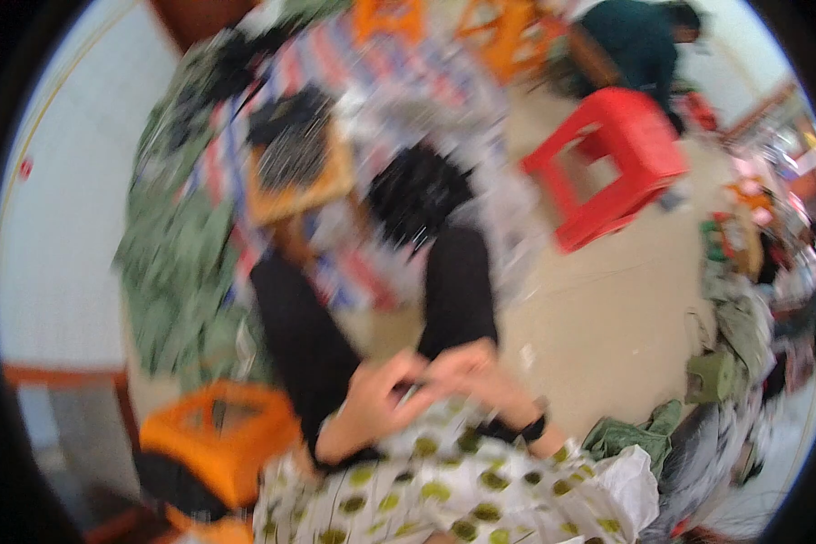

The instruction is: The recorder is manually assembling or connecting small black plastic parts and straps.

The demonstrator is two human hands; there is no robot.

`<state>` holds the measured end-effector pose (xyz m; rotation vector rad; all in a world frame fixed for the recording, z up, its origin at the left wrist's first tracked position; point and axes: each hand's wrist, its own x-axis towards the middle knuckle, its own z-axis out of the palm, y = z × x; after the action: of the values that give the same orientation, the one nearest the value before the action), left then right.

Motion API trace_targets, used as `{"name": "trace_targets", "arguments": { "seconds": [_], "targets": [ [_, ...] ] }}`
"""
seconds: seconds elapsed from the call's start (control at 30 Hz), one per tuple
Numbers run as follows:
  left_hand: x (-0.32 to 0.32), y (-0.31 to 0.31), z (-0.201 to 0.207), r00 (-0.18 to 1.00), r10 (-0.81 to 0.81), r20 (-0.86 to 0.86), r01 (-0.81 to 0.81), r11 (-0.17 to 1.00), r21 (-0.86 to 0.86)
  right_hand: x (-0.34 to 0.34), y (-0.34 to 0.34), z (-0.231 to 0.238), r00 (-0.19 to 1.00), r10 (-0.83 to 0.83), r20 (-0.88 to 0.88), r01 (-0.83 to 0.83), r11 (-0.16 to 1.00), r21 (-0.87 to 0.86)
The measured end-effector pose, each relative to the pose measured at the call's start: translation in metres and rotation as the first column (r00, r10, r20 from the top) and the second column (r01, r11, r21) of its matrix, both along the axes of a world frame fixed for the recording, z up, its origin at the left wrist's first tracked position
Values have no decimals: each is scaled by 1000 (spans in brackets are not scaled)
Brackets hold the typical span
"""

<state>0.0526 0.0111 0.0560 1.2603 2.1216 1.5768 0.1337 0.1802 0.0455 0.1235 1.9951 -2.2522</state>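
Note:
My left hand (376,408) and my right hand (482,374) meet above my lap, with their fingertips close together. Motion blurs both, but the fingers look bent and pinched. Something small and dark shows between them, too blurred to name. A black band circles my right wrist. Beyond my knees stands a small wooden stool (301,201) that bears a heap of thin dark strips (295,154). To its right, a pile of shiny black pieces (419,192) lies on clear plastic.
Under the stool spreads a striped sheet (286,68), with green cloth (177,272) heaped along its left. An orange stool (231,435) is near my left side. A red stool (607,168) stands right; behind it a person (635,45) bends over. Clothes and bags (743,326) line the right.

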Motion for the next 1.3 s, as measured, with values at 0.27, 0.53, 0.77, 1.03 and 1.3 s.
{"name": "trace_targets", "arguments": {
  "seconds": [0.27, 0.53, 0.77, 1.03, 1.3],
  "targets": [
    [17, -15, 0, 973, 176, 147, -189, 979, 77, 2, -31, 22, 1000, 24, 13, -14, 848, -529],
    [-10, 8, 0, 685, -4, 729, -11, 1000, 15, -19, 9, 11, 987, -15, -157, 47, 978, 205],
    [-33, 0, -14, 106, -285, 953, 144, 952, 269, -34, 23, 34, 901, 97, -422, 29, 959, 283],
    [-31, -9, -17, 940, 213, 265, -221, 975, 0, -42, -6, 20, 841, -272, -467, 479, 775, 412],
    [-9, 4, -5, 789, 126, 602, -205, 977, 64, -49, -27, 12, 778, -168, -606, 512, 727, 457]
  ]
}}
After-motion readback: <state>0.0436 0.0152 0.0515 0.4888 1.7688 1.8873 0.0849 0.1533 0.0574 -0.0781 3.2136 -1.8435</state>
